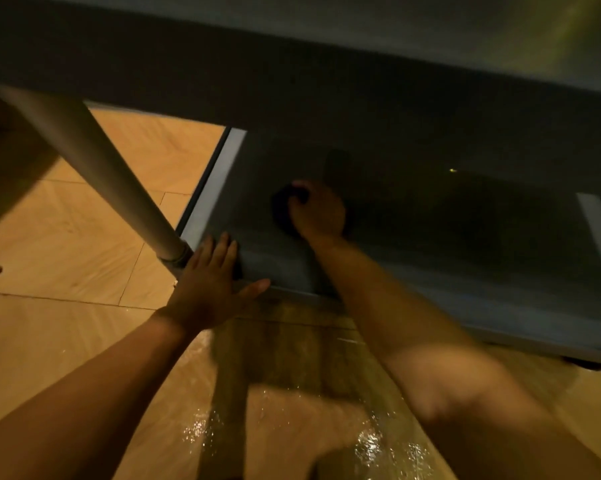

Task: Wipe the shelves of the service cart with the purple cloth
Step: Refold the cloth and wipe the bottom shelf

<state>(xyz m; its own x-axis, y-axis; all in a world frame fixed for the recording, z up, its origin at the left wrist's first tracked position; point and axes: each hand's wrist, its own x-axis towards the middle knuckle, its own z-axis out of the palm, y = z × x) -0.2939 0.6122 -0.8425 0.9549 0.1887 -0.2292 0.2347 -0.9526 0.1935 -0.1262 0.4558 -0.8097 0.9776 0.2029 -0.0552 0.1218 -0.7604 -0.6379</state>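
Observation:
The service cart's lowest shelf [430,271] is a dull grey metal tray lying in shadow under an upper shelf [327,64]. My right hand [318,211] presses a bunched dark cloth [285,211] flat onto the left part of this shelf; the cloth looks almost black in the dim light and only its edges show around the hand. My left hand [210,282] rests with fingers spread on the shelf's near left corner, beside the base of the cart's round leg [101,174].
The floor [67,244] is tan wood-look tile with glossy wet-looking glints near the bottom. A dark shape stands at the far left [8,150]. A cart wheel [586,363] shows under the shelf's near right edge.

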